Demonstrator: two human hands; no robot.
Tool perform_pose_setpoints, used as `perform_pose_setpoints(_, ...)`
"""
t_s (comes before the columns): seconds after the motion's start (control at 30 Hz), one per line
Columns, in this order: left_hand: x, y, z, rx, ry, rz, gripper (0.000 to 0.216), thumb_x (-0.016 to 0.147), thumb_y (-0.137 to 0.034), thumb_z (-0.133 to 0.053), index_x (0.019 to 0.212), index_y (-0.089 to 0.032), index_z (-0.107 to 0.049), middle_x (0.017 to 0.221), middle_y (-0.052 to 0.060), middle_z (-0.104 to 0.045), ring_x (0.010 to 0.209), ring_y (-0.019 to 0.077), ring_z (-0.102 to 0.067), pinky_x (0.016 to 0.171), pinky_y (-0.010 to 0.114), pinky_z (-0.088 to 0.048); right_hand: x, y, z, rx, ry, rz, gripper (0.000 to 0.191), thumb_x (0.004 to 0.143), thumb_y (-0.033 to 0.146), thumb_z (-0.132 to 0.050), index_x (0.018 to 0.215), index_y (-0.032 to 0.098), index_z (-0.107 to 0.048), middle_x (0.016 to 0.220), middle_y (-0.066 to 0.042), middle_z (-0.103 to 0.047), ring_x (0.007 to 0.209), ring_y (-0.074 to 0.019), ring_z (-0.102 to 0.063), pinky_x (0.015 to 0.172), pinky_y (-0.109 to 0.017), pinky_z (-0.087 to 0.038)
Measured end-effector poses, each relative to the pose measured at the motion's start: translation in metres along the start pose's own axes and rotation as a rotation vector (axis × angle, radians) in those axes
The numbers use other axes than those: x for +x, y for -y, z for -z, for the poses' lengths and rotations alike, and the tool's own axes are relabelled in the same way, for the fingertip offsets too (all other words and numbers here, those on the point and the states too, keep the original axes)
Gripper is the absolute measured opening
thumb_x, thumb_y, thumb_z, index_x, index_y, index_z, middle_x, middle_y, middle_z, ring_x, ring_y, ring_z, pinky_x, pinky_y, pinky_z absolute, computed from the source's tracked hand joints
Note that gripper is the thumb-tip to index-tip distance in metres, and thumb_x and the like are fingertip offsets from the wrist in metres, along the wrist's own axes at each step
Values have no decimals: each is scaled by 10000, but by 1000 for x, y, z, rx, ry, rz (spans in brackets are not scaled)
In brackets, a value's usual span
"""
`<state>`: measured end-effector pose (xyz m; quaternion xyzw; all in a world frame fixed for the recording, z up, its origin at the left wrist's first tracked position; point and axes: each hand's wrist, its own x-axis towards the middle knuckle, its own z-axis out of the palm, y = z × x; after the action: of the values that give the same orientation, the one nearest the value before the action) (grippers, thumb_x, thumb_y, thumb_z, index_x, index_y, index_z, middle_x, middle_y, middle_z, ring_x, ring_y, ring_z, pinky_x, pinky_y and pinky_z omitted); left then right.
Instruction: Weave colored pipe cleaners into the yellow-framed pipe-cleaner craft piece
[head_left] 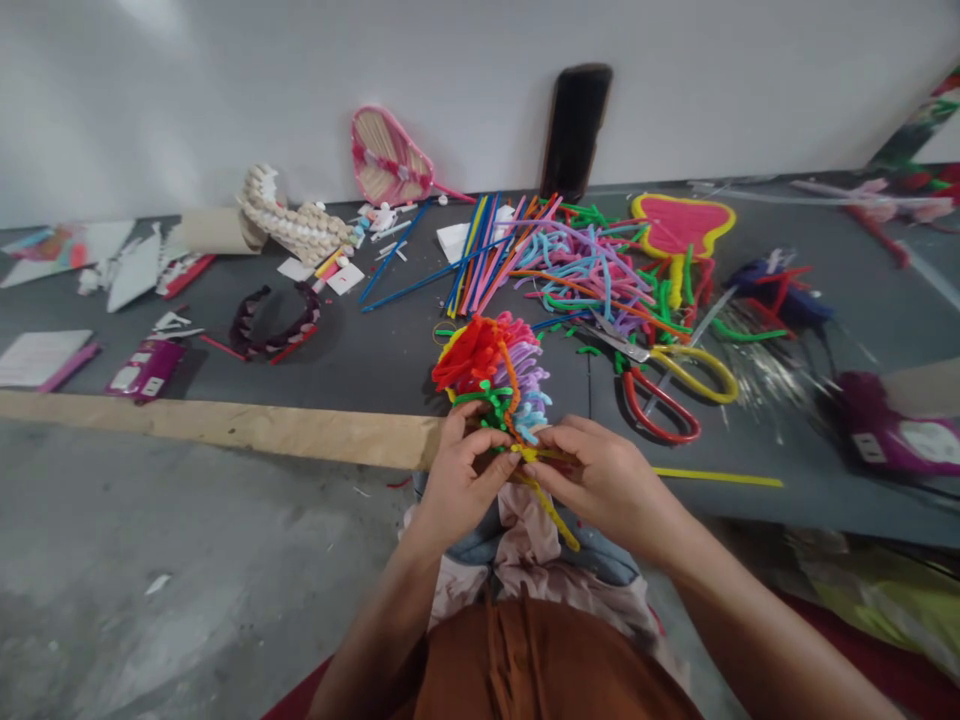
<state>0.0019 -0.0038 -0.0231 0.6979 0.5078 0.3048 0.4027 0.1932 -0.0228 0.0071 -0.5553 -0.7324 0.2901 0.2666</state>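
My left hand (pixel 463 472) and my right hand (pixel 592 478) meet just above my lap, fingers pinched together. Between them stands a bundle of looped pipe cleaners (pixel 491 375) in red, orange, purple, green and light blue. My left hand grips the bundle's base. My right hand pinches a yellow pipe cleaner (pixel 551 505) that wraps the base and trails down toward my knees.
A dark mat (pixel 360 350) holds a heap of loose pipe cleaners (pixel 577 265), red-and-yellow scissors (pixel 667 385), a pink-and-yellow shape (pixel 679 225), a black phone (pixel 574 125) against the wall, paper crafts (pixel 300 225) and a wooden plank (pixel 225 425) along the mat's near edge.
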Motion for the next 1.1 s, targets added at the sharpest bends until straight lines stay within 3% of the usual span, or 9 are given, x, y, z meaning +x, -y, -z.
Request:
perform_pose_setpoints(0.17,1,-3,1,-5,5,7,97,852,-279,-615,850,-205,-678,1224,93,-475,1301,263,-457,1060,416,-421,2,2,-4,-171,-68,68,134,832,198,-614,699,190,-598,651,10,-510,610,-132,-513,576,-245,-367)
perform_pose_setpoints(0.77,1,-2,-9,-86,-186,77,192,801,-392,-699,803,-201,-721,1209,80,-518,1066,210,-585,942,351,-504,-2,0,-16,-113,-192,100,130,900,203,-563,795,184,-638,724,-23,-601,665,-145,-549,641,-264,-409)
perform_pose_setpoints(1.1,1,-1,-5,-155,-75,138,159,825,-350,-659,836,-223,-753,1217,86,-526,1211,260,-508,1081,417,-397,-4,1,-18,-160,-205,131,144,921,220,-543,828,202,-651,783,-33,-665,712,-158,-581,671,-292,-376)
